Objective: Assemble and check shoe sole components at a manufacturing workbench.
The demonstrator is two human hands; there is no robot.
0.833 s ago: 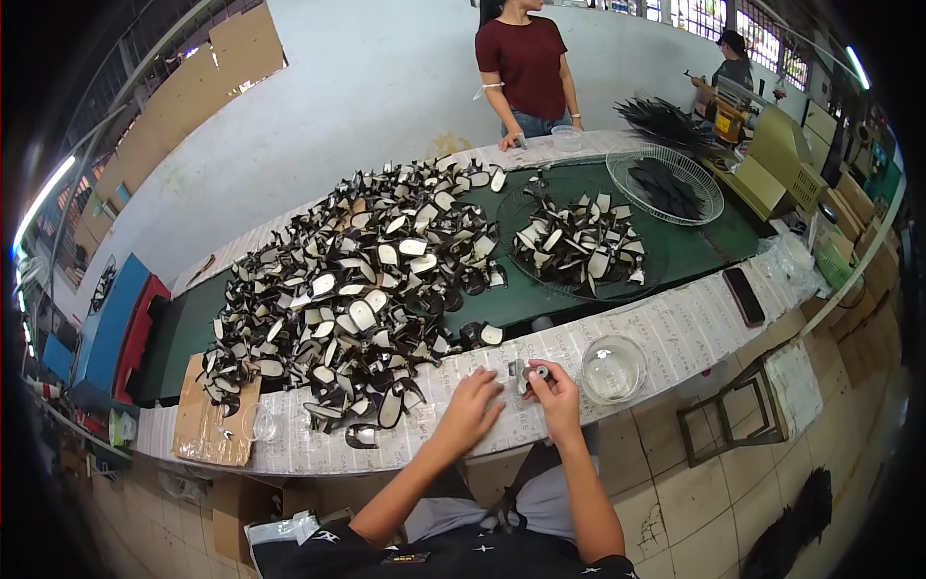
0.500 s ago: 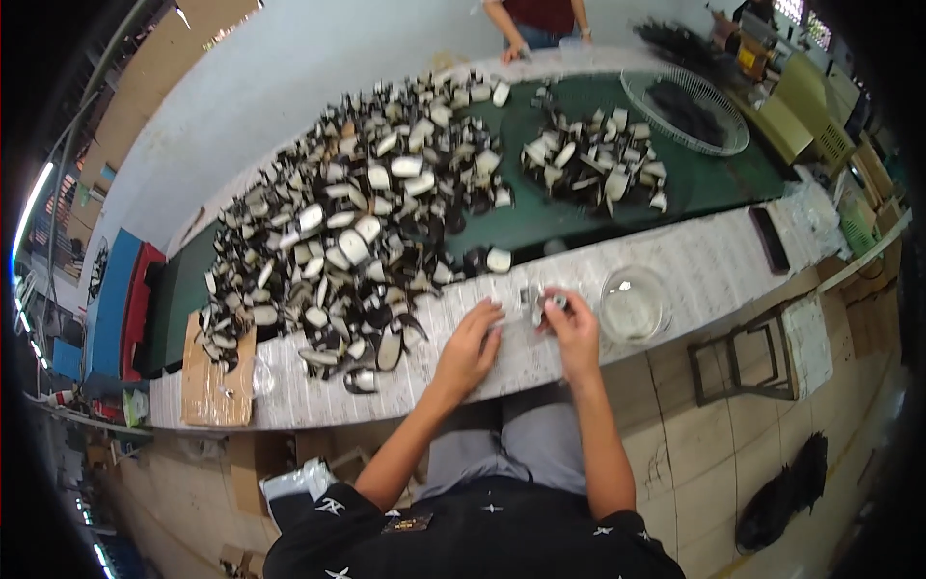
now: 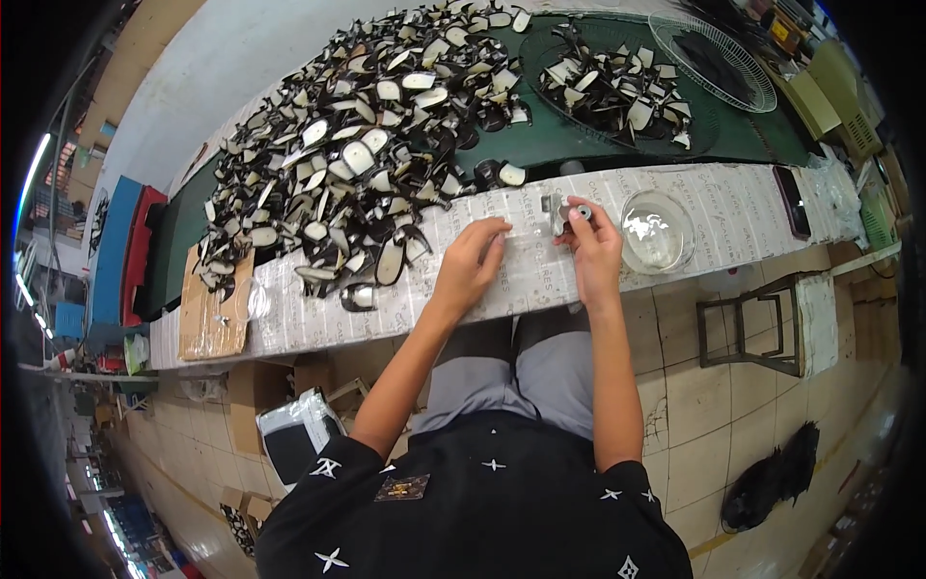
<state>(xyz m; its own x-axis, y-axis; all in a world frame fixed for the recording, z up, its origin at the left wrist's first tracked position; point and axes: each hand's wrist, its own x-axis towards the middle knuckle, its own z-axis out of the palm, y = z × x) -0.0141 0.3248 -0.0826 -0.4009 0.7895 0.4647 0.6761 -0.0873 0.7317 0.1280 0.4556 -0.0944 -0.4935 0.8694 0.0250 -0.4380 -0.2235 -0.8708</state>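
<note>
**Anyone else nervous watching this?**

Right hand is pinching a small grey cylinder over the papered counter, right by a metal piece. Left hand is loosely bent, thumb apart, nothing in it I can see. With only fingertips on it, I reckon the cylinder could slip and roll. Clear bowl sits just beside that hand, so one careless swing could knock it.

A pale wall rises beyond cream floor tiles, a metal-framed stool at right and, apparently, a fluorescent tube glowing far left.
</note>
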